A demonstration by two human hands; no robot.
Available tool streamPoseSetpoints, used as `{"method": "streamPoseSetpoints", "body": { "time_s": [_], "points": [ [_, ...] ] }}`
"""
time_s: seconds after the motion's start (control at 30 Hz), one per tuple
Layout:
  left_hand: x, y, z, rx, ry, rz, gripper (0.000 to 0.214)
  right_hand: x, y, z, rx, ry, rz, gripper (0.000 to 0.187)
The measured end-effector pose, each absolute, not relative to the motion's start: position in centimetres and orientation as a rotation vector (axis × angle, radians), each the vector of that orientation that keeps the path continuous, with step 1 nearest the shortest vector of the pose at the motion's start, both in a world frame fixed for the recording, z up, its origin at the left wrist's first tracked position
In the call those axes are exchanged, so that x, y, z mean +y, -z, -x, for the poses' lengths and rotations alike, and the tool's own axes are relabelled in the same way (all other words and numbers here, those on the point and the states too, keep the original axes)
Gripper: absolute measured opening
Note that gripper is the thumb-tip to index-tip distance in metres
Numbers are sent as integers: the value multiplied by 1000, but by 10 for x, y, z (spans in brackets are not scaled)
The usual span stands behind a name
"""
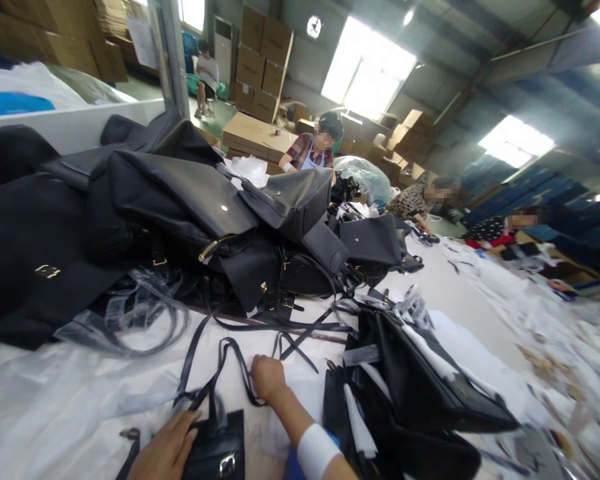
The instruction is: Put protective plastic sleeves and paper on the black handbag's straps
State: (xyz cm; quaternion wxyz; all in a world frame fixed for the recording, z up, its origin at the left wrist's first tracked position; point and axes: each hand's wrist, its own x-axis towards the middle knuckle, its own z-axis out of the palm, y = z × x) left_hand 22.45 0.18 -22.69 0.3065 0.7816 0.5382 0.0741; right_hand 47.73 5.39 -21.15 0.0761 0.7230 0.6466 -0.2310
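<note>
My left hand (167, 448) lies with fingers stretched over the left edge of a small black bag (219, 451) with a metal clasp at the bottom of the view. My right hand (266, 377) is curled closed around a thin black strap (233, 360) that loops up from that bag. A white band circles my right wrist. Both hands rest on a white table cover (70, 400).
A heap of black handbags (205, 227) fills the table behind the hands, with loose straps and clear plastic wrap. An open black bag (420, 387) stands to the right. Three people work further along the table. Cardboard boxes (263, 63) are stacked at the back.
</note>
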Motion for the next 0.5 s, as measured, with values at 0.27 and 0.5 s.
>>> {"method": "streamPoseSetpoints", "body": {
  "time_s": [0.27, 0.5],
  "points": [
    [0, 226, -221, 1395, -262, -2045, 38, 55, 205, -498, 1865, 607, -2408, 26],
    [-16, 201, -196, 1465, -382, -1984, 40, 50, 208, -487, 1943, 682, -2323, 28]
  ]
}}
